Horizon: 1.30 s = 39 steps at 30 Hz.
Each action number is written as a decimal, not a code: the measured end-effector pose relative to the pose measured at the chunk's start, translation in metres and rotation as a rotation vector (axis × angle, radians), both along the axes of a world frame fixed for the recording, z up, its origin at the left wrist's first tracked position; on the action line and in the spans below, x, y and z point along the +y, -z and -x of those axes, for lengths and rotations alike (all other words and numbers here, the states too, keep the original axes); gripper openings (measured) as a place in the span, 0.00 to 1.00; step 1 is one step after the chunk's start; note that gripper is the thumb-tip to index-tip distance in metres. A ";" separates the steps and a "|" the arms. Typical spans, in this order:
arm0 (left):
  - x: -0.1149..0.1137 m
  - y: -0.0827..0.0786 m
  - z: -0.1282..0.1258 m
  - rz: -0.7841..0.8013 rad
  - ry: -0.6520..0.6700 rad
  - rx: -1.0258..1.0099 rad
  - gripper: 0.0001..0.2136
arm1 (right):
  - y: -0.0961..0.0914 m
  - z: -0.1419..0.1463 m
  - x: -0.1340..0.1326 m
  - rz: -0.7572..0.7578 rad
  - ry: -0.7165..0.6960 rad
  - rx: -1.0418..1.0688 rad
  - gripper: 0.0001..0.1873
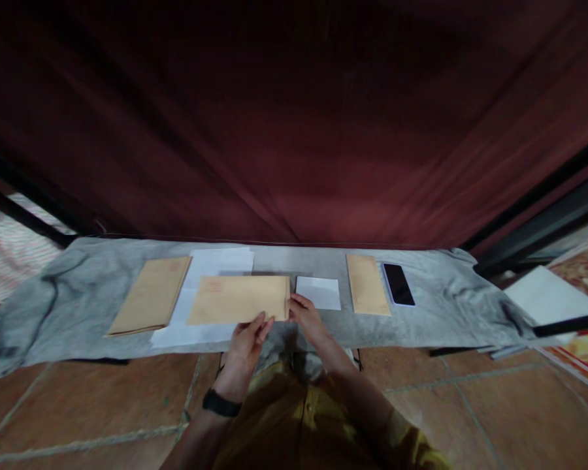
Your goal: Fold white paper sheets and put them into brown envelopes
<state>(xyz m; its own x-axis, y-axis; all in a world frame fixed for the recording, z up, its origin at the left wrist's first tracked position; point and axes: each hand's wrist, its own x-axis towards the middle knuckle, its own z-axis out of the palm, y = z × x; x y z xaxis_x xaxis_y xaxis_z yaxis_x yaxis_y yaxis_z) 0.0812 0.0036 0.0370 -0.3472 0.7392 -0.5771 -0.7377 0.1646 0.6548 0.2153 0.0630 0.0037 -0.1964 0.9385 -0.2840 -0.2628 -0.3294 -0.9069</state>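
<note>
A long tan envelope [240, 297] is held level above the cloth, its flap end toward the right. My left hand [249, 339] pinches its lower edge, thumb on top, with a dark band on the wrist. At the right end, my right hand [304, 313] grips the flap edge between thumb and fingers. Just right of that hand lies a folded white paper [319, 292]. Partly under the held envelope, white sheets [196, 329] are spread out. A stack of tan envelopes [149, 294] rests at their left.
Another tan envelope [368, 285] lies right of the folded paper, and beside it a phone [398, 284]. Grey cloth [445, 307] covers the narrow table. A dark red curtain [294, 163] hangs behind it. Dark frame bars [543, 202] stand at the right.
</note>
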 end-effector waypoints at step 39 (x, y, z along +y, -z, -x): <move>-0.008 -0.033 0.049 -0.498 0.983 2.127 0.56 | -0.023 -0.053 -0.018 0.042 -0.334 -0.008 0.21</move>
